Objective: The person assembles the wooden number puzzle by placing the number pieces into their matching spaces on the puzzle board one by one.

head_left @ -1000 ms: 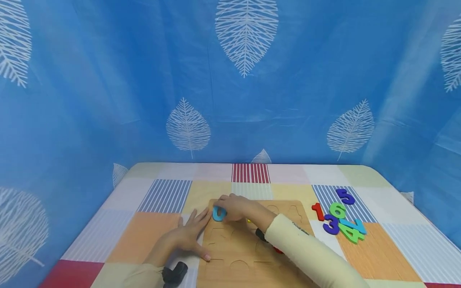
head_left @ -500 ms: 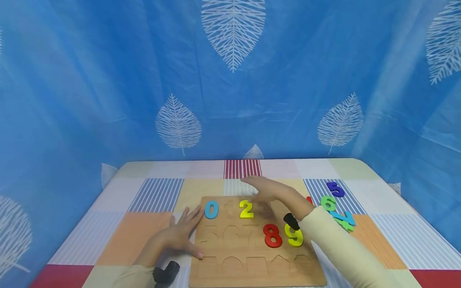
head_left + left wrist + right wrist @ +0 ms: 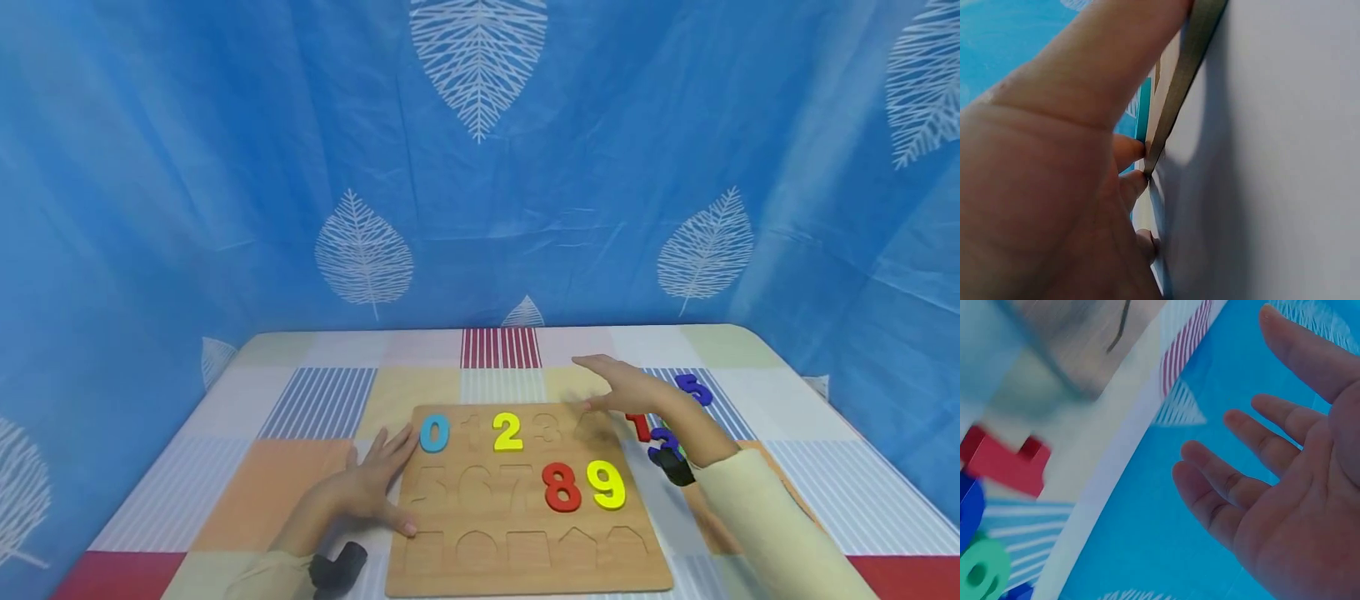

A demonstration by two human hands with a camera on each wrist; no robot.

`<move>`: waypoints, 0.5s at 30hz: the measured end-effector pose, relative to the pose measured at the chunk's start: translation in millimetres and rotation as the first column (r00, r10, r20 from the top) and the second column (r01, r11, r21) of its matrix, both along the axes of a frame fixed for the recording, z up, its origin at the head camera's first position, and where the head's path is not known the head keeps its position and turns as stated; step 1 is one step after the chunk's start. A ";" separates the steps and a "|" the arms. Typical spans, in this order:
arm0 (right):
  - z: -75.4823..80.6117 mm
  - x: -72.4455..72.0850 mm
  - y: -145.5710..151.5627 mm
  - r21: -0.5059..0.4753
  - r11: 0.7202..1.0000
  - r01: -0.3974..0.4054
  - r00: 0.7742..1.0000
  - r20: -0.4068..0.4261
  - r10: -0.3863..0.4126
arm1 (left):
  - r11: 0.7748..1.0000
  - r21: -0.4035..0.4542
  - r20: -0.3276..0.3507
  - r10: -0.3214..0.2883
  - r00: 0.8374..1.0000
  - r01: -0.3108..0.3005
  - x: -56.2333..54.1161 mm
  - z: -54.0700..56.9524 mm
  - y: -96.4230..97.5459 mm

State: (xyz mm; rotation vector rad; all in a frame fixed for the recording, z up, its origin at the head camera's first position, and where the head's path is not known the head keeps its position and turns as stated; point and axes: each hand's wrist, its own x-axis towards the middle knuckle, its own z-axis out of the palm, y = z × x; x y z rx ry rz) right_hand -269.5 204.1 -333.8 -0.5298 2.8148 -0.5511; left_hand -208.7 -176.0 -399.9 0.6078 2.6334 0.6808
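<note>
Four numbers sit in your wooden puzzle board in the head view: the blue 0, yellow 2, red 8 and yellow 9. Your left hand lies flat with straight fingers against the board's left edge, and your right hand hovers empty, fingers spread, over the board's far right corner near the loose red 1. That 1 lies just off the board, crowded by the purple 3 and the purple 5 beyond; your own wrist hides part of the pile, so you could knock a neighbour while reaching. In the left wrist view your left hand presses straight fingers to the board's edge; ease off and the board may slide on the checked cloth. In the right wrist view your right hand is wide and holds nothing, with the red 1 blurred below beside a green piece.
</note>
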 end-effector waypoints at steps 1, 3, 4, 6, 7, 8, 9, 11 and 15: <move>-0.7 1.1 5.2 -0.011 1.000 0.013 1.000 0.002 -0.013 | 1.000 0.000 0.003 0.000 1.000 0.000 0.1 0.0 0.3; -2.3 3.3 14.5 -0.030 0.999 0.036 0.999 0.007 -0.036 | 1.000 -0.004 0.002 -0.004 1.000 0.004 0.1 -0.2 0.8; -3.2 4.2 18.7 -0.042 0.998 0.047 0.999 0.013 -0.047 | 1.000 -0.003 0.005 -0.005 1.000 0.005 -0.1 -0.3 1.0; -5.9 6.1 26.2 -0.070 0.995 0.071 0.997 0.029 -0.069 | 1.000 -0.010 0.004 -0.005 1.000 0.005 -0.2 -0.6 1.5; -8.0 6.9 29.7 -0.083 0.993 0.086 0.996 0.037 -0.083 | 1.000 -0.012 0.003 -0.003 1.000 0.003 -0.1 -0.6 1.7; -10.8 7.3 33.1 -0.091 0.991 0.097 0.995 0.037 -0.094 | 1.000 -0.012 0.002 -0.002 1.000 0.002 0.2 -0.6 1.9; -13.9 7.9 36.4 -0.098 0.989 0.109 0.994 0.037 -0.106 | 1.000 -0.010 0.000 0.001 1.000 -0.001 0.4 -0.8 2.0; -20.3 9.3 42.5 -0.100 0.988 0.121 0.993 0.023 -0.119 | 1.000 -0.003 -0.003 0.002 1.000 -0.002 1.0 -1.2 2.0; -32.3 12.0 52.5 -0.048 0.992 0.113 0.994 -0.007 -0.113 | 1.000 0.018 -0.010 -0.004 1.000 0.004 1.5 -2.9 1.0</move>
